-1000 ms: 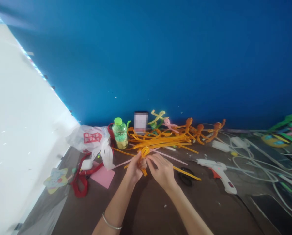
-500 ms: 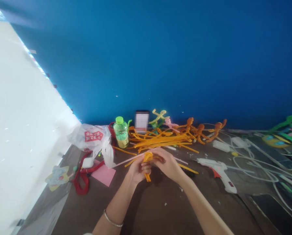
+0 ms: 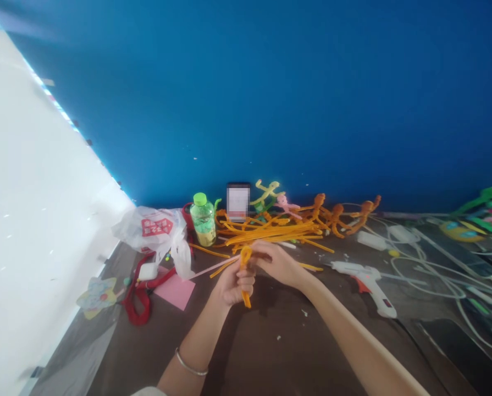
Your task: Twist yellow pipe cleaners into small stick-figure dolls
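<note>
Left hand: (image 3: 233, 285) curled closed around the lower middle of the orange pipe cleaner (image 3: 246, 274), fingers wrapped, gripping it.
Right hand: (image 3: 276, 265) reaching in from the right, fingertips on the top of the same piece; thumb unclear, cannot tell if it is pinching.
Thing's place: between both hands, over the table, just in front of the pile.
Long axis: roughly upright in view, top end toward the pile, tail end hanging below the left fist.
Nearer hand: left, wrapped around it; right touches only the upper end.
Loose strands: a pink strand (image 3: 210, 267) runs left from the hands toward the plastic bag (image 3: 150, 228); a short orange strand sits just below it.
Far side: pile of orange pipe cleaners (image 3: 270, 234) just past the hands, close to the right fingertips; green-capped bottle (image 3: 202, 219) and small pipe-cleaner figures (image 3: 336, 217) behind it.
Left side: pink paper (image 3: 174, 291) and red strap (image 3: 136, 305) near the left hand; white board (image 3: 35, 165) along the table edge.
Right side: glue gun (image 3: 367, 281) well apart from the right hand, white cables (image 3: 427, 269) beyond.
Open room: brown table top (image 3: 270, 346) bare-looking below the hands, toward the body.
Wrist: bracelet (image 3: 191, 366) on left arm.
</note>
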`<action>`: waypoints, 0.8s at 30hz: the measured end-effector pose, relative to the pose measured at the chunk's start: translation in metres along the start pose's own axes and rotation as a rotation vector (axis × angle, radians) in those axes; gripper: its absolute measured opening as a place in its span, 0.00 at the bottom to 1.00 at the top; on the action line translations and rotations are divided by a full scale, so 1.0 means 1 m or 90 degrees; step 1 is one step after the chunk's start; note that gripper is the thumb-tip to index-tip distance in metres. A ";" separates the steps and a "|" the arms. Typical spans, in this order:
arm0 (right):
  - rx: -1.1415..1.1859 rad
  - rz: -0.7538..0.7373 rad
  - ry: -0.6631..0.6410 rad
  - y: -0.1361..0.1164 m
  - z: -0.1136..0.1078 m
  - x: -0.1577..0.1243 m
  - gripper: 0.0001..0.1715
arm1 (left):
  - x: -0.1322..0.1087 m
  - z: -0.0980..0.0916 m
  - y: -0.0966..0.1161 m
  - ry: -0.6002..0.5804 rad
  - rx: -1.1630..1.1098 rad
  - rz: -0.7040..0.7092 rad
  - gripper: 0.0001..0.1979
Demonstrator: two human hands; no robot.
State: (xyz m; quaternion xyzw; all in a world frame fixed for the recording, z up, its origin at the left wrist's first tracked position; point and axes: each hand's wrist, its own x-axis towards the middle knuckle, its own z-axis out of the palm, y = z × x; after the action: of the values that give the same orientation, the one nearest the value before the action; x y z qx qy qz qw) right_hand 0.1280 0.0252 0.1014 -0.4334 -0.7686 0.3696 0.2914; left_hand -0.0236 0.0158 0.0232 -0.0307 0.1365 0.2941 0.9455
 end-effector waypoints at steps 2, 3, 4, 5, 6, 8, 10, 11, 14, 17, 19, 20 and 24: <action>0.049 0.031 0.012 0.006 0.003 0.004 0.09 | 0.000 0.002 0.000 -0.005 -0.024 0.030 0.09; 0.076 0.048 0.017 0.010 0.005 0.007 0.09 | 0.000 0.003 0.001 -0.009 -0.037 0.046 0.09; 0.100 0.065 0.019 0.013 0.008 0.009 0.10 | 0.000 0.004 0.001 -0.010 -0.045 0.061 0.09; 0.121 0.080 0.020 0.016 0.010 0.010 0.10 | 0.000 0.005 0.001 -0.010 -0.047 0.074 0.08; 0.137 0.093 0.021 0.019 0.011 0.012 0.10 | 0.001 0.006 0.002 -0.010 -0.042 0.087 0.08; 0.161 0.116 0.031 0.023 0.015 0.014 0.12 | 0.002 0.008 0.002 -0.017 -0.026 0.116 0.08; 0.179 0.133 0.052 0.026 0.017 0.015 0.12 | 0.003 0.009 0.003 -0.027 -0.005 0.144 0.08; 0.184 0.139 0.062 0.027 0.018 0.015 0.12 | 0.004 0.009 0.004 -0.030 0.008 0.157 0.07; 0.193 0.139 0.089 0.027 0.020 0.014 0.12 | 0.004 0.010 0.004 -0.023 0.065 0.196 0.06; 0.196 0.130 0.112 0.027 0.023 0.013 0.12 | 0.004 0.011 0.003 0.010 0.150 0.250 0.09; 0.200 0.134 0.120 0.026 0.025 0.012 0.12 | 0.004 0.012 0.001 0.046 0.217 0.291 0.12; 0.202 0.140 0.124 0.025 0.026 0.011 0.12 | 0.005 0.012 0.000 0.063 0.244 0.307 0.13; 0.196 0.168 0.159 0.023 0.029 0.010 0.11 | 0.005 0.013 -0.001 0.100 0.290 0.320 0.16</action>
State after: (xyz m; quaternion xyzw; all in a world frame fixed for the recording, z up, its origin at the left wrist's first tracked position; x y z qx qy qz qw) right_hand 0.1115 0.0324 0.0679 -0.5229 -0.5979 0.4606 0.3962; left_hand -0.0160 0.0196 0.0341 0.1934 0.2743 0.4762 0.8127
